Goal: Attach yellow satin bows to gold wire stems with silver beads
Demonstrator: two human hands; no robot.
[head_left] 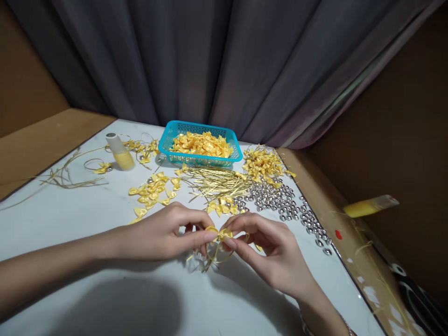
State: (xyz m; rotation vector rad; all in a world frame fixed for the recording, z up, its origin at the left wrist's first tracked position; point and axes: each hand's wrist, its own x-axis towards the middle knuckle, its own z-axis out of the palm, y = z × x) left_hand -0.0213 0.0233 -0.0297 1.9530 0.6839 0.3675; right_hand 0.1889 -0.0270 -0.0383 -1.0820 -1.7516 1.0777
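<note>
A small yellow ribbon bow (pixel 220 234) is pinched between my two hands over the near part of the white board. The thumb and fingers of my left hand (pixel 166 233) close on its left loop. My right hand (pixel 271 249) pinches the right side, thumb below and fingertips above. Thin gold cord (pixel 212 262) hangs in loops and loose ends beneath the bow. Whether the cord is tied to it is hidden by my fingers. Just beyond my hands lie more yellow bows (pixel 154 191) and a bundle of cut gold cords (pixel 219 182).
Toward the back stands a blue plastic basket (pixel 201 163) of yellow bows. Silver domed pieces (pixel 273 196) spread along the right edge near a pile of corded bows (pixel 264 163). A small bottle (pixel 121 151) stands at left. Scissors (pixel 416 294) and a yellow tube (pixel 371 206) are off to the right.
</note>
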